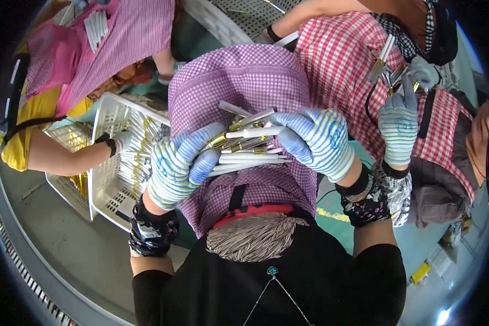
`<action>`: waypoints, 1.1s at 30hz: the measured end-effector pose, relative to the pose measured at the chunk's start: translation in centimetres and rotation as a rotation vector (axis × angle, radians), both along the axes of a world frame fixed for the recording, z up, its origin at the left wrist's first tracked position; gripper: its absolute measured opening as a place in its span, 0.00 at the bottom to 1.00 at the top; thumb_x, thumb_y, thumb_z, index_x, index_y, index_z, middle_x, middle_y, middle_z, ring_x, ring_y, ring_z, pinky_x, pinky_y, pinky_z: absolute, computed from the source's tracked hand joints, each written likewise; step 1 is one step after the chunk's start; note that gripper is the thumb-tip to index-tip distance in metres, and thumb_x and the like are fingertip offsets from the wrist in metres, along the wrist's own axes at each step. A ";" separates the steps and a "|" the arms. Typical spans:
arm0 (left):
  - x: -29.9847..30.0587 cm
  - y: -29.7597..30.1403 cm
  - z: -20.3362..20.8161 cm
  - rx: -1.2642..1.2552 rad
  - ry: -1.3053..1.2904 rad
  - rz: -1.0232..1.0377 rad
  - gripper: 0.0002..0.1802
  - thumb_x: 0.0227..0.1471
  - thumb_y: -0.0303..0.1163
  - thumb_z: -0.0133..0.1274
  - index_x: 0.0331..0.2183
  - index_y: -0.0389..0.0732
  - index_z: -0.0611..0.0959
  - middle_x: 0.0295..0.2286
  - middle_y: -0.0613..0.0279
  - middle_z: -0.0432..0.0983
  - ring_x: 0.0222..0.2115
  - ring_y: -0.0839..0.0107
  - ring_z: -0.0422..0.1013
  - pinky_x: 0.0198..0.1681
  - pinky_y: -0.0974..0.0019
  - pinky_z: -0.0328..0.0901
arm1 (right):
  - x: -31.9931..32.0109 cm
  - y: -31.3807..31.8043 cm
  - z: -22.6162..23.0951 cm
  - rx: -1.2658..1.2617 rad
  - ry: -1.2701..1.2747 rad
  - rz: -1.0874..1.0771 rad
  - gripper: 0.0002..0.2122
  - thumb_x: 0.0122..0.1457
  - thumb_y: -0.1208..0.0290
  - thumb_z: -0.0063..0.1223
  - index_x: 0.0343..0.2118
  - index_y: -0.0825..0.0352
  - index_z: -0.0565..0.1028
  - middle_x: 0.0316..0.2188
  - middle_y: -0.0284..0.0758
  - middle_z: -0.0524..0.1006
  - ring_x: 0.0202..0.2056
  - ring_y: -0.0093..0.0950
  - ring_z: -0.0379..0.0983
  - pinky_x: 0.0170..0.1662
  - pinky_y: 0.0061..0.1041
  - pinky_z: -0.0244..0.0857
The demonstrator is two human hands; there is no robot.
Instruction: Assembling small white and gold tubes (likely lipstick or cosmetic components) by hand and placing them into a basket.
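Observation:
In front of me, a slim white-handled brush with a gold-coloured metal ferrule lies across between my hands. My left hand, in a blue-and-yellow striped glove, closes on its gold end between thumb and fingers. The white end meets the fingers of my right hand, gloved alike and closed round it. Below, a bunch of loose white-handled brushes lies on my lap, over a purple checked apron. Their bristle ends are too small or hidden to make out.
At my left stands a white plastic crate with many similar brushes; a co-worker's gloved hand reaches into it. On my right, close to my right arm, another person's striped-gloved hand handles brushes. A perforated tray lies beyond my knees.

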State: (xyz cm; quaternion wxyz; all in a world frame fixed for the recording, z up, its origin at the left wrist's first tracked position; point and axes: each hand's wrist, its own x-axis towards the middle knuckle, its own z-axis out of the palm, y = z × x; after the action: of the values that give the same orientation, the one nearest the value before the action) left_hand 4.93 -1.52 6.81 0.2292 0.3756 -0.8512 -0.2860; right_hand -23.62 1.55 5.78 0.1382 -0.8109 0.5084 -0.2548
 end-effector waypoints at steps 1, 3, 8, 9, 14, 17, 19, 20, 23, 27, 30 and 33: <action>0.2 0.0 -0.1 -0.004 -0.030 -0.032 0.20 0.54 0.40 0.57 0.47 0.41 0.81 0.27 0.58 0.81 0.21 0.61 0.76 0.24 0.61 0.68 | -0.1 0.3 0.0 0.009 0.094 0.004 0.14 0.59 0.53 0.54 0.39 0.58 0.81 0.22 0.36 0.78 0.18 0.31 0.74 0.21 0.31 0.66; 0.4 0.2 -0.5 -0.054 -0.011 -0.034 0.21 0.53 0.40 0.57 0.47 0.43 0.81 0.24 0.60 0.80 0.19 0.61 0.74 0.22 0.61 0.66 | -0.2 0.6 -0.5 -0.014 0.079 0.015 0.15 0.58 0.53 0.55 0.39 0.57 0.82 0.21 0.35 0.77 0.18 0.31 0.73 0.21 0.31 0.65; 1.2 0.9 -0.3 -0.082 -0.146 -0.099 0.20 0.52 0.43 0.58 0.46 0.47 0.82 0.21 0.62 0.76 0.17 0.62 0.72 0.20 0.61 0.64 | 0.4 1.5 -0.1 -0.034 0.216 0.105 0.15 0.57 0.51 0.56 0.38 0.57 0.82 0.21 0.32 0.77 0.18 0.29 0.73 0.22 0.31 0.66; 1.5 0.9 -0.3 -0.132 -0.226 -0.158 0.20 0.52 0.43 0.58 0.46 0.47 0.82 0.21 0.62 0.76 0.17 0.62 0.72 0.20 0.62 0.63 | 0.5 1.7 0.0 -0.057 0.243 0.135 0.16 0.56 0.51 0.56 0.38 0.57 0.82 0.20 0.32 0.77 0.18 0.28 0.73 0.21 0.31 0.66; 2.5 1.4 -0.7 -0.016 -0.108 -0.309 0.20 0.50 0.41 0.61 0.44 0.43 0.83 0.21 0.62 0.79 0.14 0.64 0.71 0.17 0.62 0.62 | 1.4 3.0 1.2 -0.100 0.334 0.205 0.15 0.54 0.50 0.59 0.35 0.56 0.81 0.18 0.29 0.75 0.16 0.23 0.71 0.19 0.26 0.63; 3.0 2.3 -1.6 0.080 -0.074 -0.367 0.20 0.48 0.39 0.62 0.42 0.40 0.84 0.23 0.60 0.80 0.14 0.64 0.71 0.17 0.63 0.62 | 1.5 3.7 1.3 -0.057 0.314 0.278 0.15 0.55 0.52 0.59 0.35 0.59 0.82 0.13 0.26 0.69 0.14 0.21 0.65 0.16 0.25 0.57; 3.1 3.0 -2.6 0.077 0.034 -0.353 0.19 0.46 0.38 0.64 0.40 0.39 0.84 0.24 0.58 0.81 0.14 0.64 0.71 0.17 0.63 0.63 | 1.9 3.8 1.5 -0.013 0.297 0.274 0.15 0.55 0.52 0.59 0.34 0.59 0.82 0.14 0.28 0.73 0.14 0.23 0.67 0.16 0.26 0.58; 2.9 3.4 -2.3 0.097 0.020 -0.351 0.19 0.46 0.38 0.64 0.40 0.39 0.84 0.24 0.58 0.82 0.14 0.64 0.72 0.17 0.64 0.64 | 2.1 4.1 1.5 0.030 0.300 0.298 0.15 0.55 0.52 0.59 0.34 0.60 0.82 0.15 0.29 0.74 0.14 0.23 0.68 0.16 0.26 0.59; 2.6 4.0 -2.1 0.106 0.014 -0.338 0.19 0.46 0.38 0.64 0.40 0.40 0.85 0.23 0.59 0.81 0.14 0.65 0.71 0.17 0.64 0.63 | 2.5 4.4 1.6 0.197 0.279 0.336 0.15 0.57 0.53 0.58 0.35 0.61 0.82 0.18 0.34 0.78 0.16 0.28 0.73 0.18 0.29 0.63; 2.4 4.7 -1.8 -0.014 -0.057 -0.292 0.16 0.49 0.41 0.61 0.39 0.44 0.85 0.18 0.63 0.76 0.11 0.66 0.66 0.15 0.63 0.58 | 2.7 4.8 0.8 0.532 0.102 0.285 0.16 0.63 0.54 0.48 0.33 0.62 0.80 0.23 0.42 0.79 0.21 0.40 0.76 0.24 0.39 0.69; 2.5 5.2 -1.4 -0.124 -0.264 -0.376 0.18 0.51 0.44 0.59 0.43 0.47 0.80 0.14 0.68 0.69 0.11 0.67 0.65 0.14 0.62 0.57 | 2.7 5.0 0.6 0.931 0.028 0.350 0.19 0.66 0.53 0.43 0.40 0.64 0.79 0.27 0.41 0.80 0.28 0.40 0.77 0.32 0.37 0.69; 2.8 6.0 -1.5 -0.037 -0.264 -0.402 0.20 0.49 0.46 0.59 0.43 0.49 0.80 0.15 0.69 0.68 0.13 0.68 0.67 0.15 0.63 0.58 | 1.8 6.3 -1.0 0.810 -0.118 0.397 0.17 0.65 0.54 0.45 0.42 0.63 0.79 0.28 0.40 0.79 0.28 0.38 0.77 0.33 0.36 0.70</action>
State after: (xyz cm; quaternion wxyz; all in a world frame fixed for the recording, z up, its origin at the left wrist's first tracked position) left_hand 7.68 4.46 5.32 0.0612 0.2284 -0.9366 -0.2587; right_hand -21.82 7.87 4.74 0.5192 -0.7573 0.3931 -0.0495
